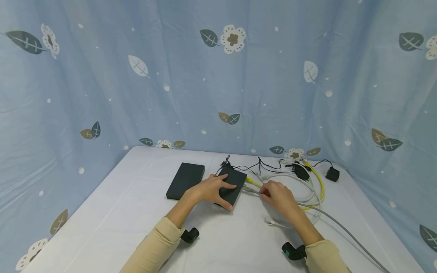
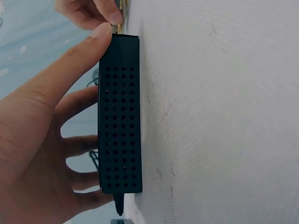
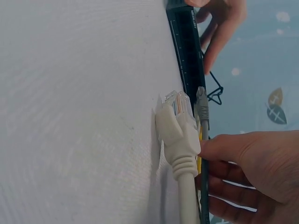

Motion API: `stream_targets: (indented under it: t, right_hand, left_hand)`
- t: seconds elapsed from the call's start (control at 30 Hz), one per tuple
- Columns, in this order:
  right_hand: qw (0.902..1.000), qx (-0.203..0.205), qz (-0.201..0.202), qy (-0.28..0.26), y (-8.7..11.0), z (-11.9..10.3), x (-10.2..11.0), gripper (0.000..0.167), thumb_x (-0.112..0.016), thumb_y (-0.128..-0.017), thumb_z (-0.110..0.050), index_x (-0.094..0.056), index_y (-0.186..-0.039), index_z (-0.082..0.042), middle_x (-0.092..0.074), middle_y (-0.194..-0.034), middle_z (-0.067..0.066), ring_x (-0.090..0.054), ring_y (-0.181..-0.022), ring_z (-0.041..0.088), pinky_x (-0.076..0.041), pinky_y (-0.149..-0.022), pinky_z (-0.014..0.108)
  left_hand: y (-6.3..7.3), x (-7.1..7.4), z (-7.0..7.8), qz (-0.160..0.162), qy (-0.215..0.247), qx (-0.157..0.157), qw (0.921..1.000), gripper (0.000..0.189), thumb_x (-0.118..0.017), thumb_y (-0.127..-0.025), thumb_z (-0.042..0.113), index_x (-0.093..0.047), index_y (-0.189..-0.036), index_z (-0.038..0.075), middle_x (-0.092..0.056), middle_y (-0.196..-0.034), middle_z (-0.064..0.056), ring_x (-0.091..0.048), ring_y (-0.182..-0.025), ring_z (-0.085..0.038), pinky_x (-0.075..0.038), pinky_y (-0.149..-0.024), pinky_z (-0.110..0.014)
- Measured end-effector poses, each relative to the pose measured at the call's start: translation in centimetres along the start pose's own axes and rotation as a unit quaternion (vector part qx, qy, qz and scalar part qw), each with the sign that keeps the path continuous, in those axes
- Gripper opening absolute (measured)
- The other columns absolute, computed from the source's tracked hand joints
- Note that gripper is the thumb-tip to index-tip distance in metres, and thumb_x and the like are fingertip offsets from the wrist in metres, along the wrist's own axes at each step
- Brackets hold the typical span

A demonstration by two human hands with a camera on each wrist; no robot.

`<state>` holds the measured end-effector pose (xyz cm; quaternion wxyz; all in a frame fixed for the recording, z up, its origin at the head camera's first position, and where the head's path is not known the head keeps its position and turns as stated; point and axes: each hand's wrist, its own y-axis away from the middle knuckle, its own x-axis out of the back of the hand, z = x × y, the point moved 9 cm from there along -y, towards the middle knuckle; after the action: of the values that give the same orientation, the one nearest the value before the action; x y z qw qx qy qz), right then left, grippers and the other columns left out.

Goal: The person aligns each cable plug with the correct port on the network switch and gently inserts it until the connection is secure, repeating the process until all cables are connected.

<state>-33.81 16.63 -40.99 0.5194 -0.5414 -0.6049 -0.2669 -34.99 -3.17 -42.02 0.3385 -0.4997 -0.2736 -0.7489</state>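
Observation:
A black network switch (image 1: 233, 191) lies on the white table; its row of ports shows in the right wrist view and its perforated side in the left wrist view. My left hand (image 1: 212, 190) rests on its top with fingers spread, the thumb at its near right corner. My right hand (image 1: 278, 197) pinches a grey network cable (image 3: 204, 163) just behind its plug, between thumb and fingertips. That grey plug (image 3: 202, 100) is right at the port side of the switch. A yellow network cable (image 1: 253, 182) runs from the same side, partly behind the right hand.
Left of the switch lies a second black box (image 1: 186, 180). A loose white cable plug (image 1: 268, 221) lies near the right hand. Looped white and yellow cables, a black adapter (image 1: 301, 172) and another adapter (image 1: 332, 174) lie at the back right. A patterned curtain (image 1: 218, 94) surrounds the table.

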Motion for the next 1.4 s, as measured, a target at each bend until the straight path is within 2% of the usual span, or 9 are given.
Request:
stream_targets:
  t: [0.17,0.3,0.5,0.63,0.87,1.23,1.4]
  right_hand:
    - [0.9999,0.002,0.006,0.008,0.0,-0.2,0.1,0.003,-0.076,-0.083,-0.012,-0.074,-0.086,-0.014,-0.061,-0.076,-0.006,-0.051,-0.066,0.007,-0.044,-0.059,0.027]
    - [0.9999,0.009,0.009,0.008,0.1,-0.4,0.2,0.003,-0.077,-0.083,-0.012,-0.074,-0.085,-0.012,-0.062,-0.076,-0.006,-0.052,-0.066,0.007,-0.044,-0.059,0.026]
    - [1.0,0.002,-0.006,0.002,0.1,-0.5,-0.5,0.005,-0.077,-0.082,-0.011,-0.074,-0.083,-0.015,-0.064,-0.075,-0.007,-0.055,-0.067,0.005,-0.047,-0.06,0.027]
    - [0.9999,-0.001,-0.015,0.004,0.1,-0.8,-0.9,0.007,-0.077,-0.082,-0.011,-0.074,-0.081,-0.016,-0.064,-0.073,-0.008,-0.054,-0.065,0.005,-0.046,-0.058,0.027]
    - [1.0,0.001,-0.005,0.005,0.1,-1.2,-0.8,0.008,-0.078,-0.082,-0.01,-0.073,-0.08,-0.016,-0.063,-0.072,-0.008,-0.052,-0.064,0.005,-0.045,-0.057,0.026]
    - [0.9999,0.008,-0.003,0.008,0.2,-1.5,-0.8,0.008,-0.078,-0.082,-0.011,-0.073,-0.079,-0.017,-0.061,-0.072,-0.009,-0.052,-0.063,0.004,-0.045,-0.056,0.025]
    - [1.0,0.007,0.001,0.007,0.3,-1.6,-0.5,0.007,-0.078,-0.081,-0.012,-0.073,-0.08,-0.017,-0.062,-0.073,-0.008,-0.053,-0.065,0.005,-0.046,-0.057,0.026]
  left_hand:
    - [0.0,0.1,0.4,0.01,-0.011,0.007,0.9999,0.076,-0.07,-0.075,0.07,-0.054,-0.141,0.035,-0.027,-0.162,-0.014,-0.029,-0.142,-0.054,-0.031,-0.109,-0.067]
    - [-0.1,0.0,0.7,0.007,-0.03,0.024,0.9992,0.079,-0.068,-0.076,0.071,-0.05,-0.144,0.036,-0.025,-0.162,-0.013,-0.028,-0.139,-0.059,-0.033,-0.108,-0.068]
    - [-0.4,-0.6,0.3,-0.005,-0.022,0.046,0.9987,0.075,-0.071,-0.081,0.06,-0.046,-0.147,0.037,-0.021,-0.164,-0.011,-0.022,-0.143,-0.056,-0.026,-0.111,-0.069]
    - [-0.4,-0.5,0.0,0.0,-0.015,0.035,0.9993,0.073,-0.072,-0.081,0.057,-0.047,-0.146,0.035,-0.022,-0.164,-0.011,-0.022,-0.143,-0.055,-0.026,-0.11,-0.07]
    - [-0.5,-0.3,-0.3,0.007,-0.003,0.011,0.9999,0.073,-0.074,-0.081,0.056,-0.049,-0.145,0.032,-0.023,-0.163,-0.013,-0.024,-0.143,-0.056,-0.026,-0.109,-0.071]
    - [-0.4,-0.3,-0.2,0.0,0.018,-0.003,0.9998,0.076,-0.075,-0.079,0.058,-0.051,-0.145,0.028,-0.022,-0.163,-0.015,-0.022,-0.144,-0.054,-0.023,-0.113,-0.068]
    - [-0.4,-0.2,-0.4,-0.004,0.024,-0.003,0.9997,0.075,-0.074,-0.079,0.059,-0.05,-0.145,0.031,-0.021,-0.163,-0.013,-0.02,-0.146,-0.053,-0.021,-0.114,-0.068]
